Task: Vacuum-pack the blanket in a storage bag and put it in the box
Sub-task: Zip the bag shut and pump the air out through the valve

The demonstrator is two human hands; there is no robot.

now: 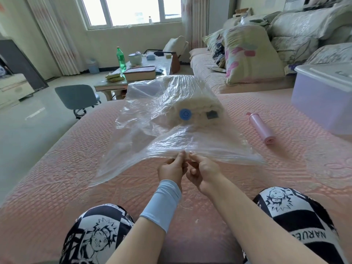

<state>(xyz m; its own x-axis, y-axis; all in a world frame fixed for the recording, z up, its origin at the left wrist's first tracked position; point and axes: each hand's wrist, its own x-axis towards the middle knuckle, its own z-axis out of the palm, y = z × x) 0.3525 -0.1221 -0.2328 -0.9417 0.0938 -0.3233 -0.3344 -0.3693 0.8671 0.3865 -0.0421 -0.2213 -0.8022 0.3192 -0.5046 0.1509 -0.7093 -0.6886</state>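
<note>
A clear plastic storage bag (pixel 152 134) lies on the pink bed in front of me. Inside its far end sits a folded cream blanket (pixel 192 98). A round blue valve (pixel 185 113) is on the bag's top face. My left hand (pixel 172 168) and my right hand (pixel 202 169) are side by side at the middle of the bag's near edge, each pinching the sealing strip between thumb and fingers. A pink hand pump (pixel 261 127) lies on the bed to the right of the bag. The translucent storage box (pixel 325 100) with its white lid stands at the far right.
I kneel on the pink quilted bed (pixel 57 187). Beyond the bed are a grey chair (pixel 78 98), a low table (pixel 133 75) with a green bottle and containers, and a sofa (pixel 247 60) piled with pillows at the right.
</note>
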